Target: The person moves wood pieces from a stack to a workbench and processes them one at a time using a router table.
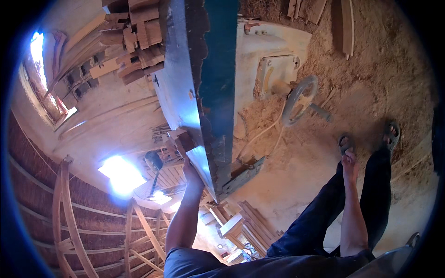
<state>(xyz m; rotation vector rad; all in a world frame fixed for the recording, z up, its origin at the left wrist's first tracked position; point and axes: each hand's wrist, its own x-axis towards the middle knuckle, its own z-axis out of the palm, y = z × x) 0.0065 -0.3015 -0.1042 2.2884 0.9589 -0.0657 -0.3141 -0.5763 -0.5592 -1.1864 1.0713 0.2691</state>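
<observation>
My left hand (190, 170) is raised at the near end of a long machine with a smooth metal table (178, 99). Its fingers are closed on a short brown wooden block (184, 140) lying against the metal surface. The machine's side is a dark teal panel (220, 88) with a chipped, ragged paint edge. My right arm hangs down beside my leg, and my right hand (350, 161) appears just above one sandalled foot (345, 142). Its fingers are small and blend with the foot behind, so their pose is unclear.
A stack of cut wooden pieces (139, 39) rests beyond the table. A grey handwheel (300, 101) juts from the pale machine base (278, 44) above a sawdust-covered floor (371, 78). Wooden boards (252, 224) lie near my left side. Long wooden strips (346, 28) lie farther off.
</observation>
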